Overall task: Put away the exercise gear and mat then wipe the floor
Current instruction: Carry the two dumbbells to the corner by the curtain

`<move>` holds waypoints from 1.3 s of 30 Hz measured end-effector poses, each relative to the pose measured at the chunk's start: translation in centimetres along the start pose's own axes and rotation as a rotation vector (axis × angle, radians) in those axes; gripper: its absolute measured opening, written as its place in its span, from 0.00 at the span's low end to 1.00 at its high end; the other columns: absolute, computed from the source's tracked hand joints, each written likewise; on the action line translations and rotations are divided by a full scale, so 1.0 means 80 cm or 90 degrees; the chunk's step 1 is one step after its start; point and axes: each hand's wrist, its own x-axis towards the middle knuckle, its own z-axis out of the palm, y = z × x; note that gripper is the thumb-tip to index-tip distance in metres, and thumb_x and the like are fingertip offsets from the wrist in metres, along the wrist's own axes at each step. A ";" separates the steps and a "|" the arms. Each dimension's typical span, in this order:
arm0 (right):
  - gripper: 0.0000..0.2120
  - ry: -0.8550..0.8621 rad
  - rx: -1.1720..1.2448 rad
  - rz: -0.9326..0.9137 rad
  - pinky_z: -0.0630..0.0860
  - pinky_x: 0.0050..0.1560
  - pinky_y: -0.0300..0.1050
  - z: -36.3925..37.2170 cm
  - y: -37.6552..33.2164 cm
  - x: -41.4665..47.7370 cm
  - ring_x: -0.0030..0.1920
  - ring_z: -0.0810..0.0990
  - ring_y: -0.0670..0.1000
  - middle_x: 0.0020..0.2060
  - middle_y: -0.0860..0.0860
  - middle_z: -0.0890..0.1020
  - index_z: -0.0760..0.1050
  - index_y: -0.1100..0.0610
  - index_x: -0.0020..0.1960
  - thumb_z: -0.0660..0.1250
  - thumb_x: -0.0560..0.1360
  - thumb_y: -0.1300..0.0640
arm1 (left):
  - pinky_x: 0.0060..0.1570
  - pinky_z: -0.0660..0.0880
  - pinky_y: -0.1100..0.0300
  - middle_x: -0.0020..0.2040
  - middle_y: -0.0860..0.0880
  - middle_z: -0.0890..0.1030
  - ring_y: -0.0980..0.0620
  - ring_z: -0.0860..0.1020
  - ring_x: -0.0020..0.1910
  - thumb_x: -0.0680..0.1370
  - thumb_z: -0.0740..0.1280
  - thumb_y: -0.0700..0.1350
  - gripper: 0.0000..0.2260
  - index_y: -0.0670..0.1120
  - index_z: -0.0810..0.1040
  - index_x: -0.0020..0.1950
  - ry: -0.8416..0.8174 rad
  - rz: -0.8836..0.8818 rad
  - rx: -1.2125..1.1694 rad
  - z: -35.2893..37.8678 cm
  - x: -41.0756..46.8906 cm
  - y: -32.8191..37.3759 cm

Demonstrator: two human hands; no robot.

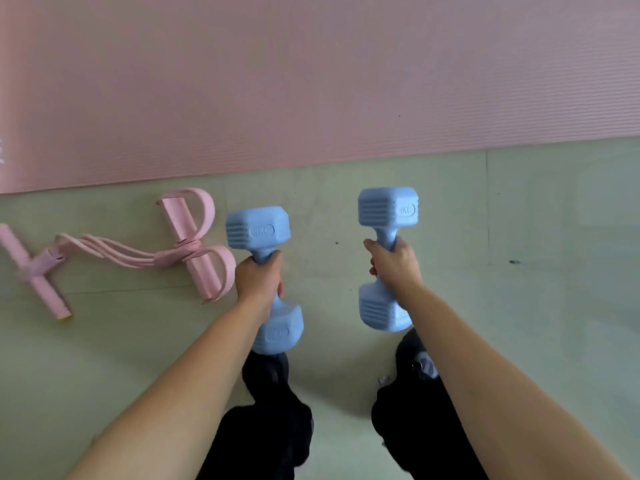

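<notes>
My left hand (258, 280) grips the handle of a light blue dumbbell (258, 232), held off the floor with one head pointing away from me. My right hand (394, 263) grips a second, matching blue dumbbell (388, 207) the same way. A pink pedal resistance band (138, 252) with foam handles and foot loops lies on the floor left of my left hand. The pink exercise mat (311, 81) is spread flat across the whole upper part of the view.
The pale green floor (536, 237) runs below the mat and bears a few small dark specks at the right. My legs in black trousers (263, 427) stand under my arms.
</notes>
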 end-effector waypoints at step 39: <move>0.11 0.336 0.543 -0.299 0.66 0.27 0.43 -1.069 -0.138 -0.683 0.28 0.67 0.52 0.26 0.56 0.70 0.69 0.58 0.33 0.68 0.71 0.61 | 0.30 0.66 0.57 0.25 0.44 0.69 0.46 0.66 0.26 0.72 0.70 0.43 0.10 0.42 0.71 0.36 -0.390 0.544 -0.063 0.178 -1.187 0.628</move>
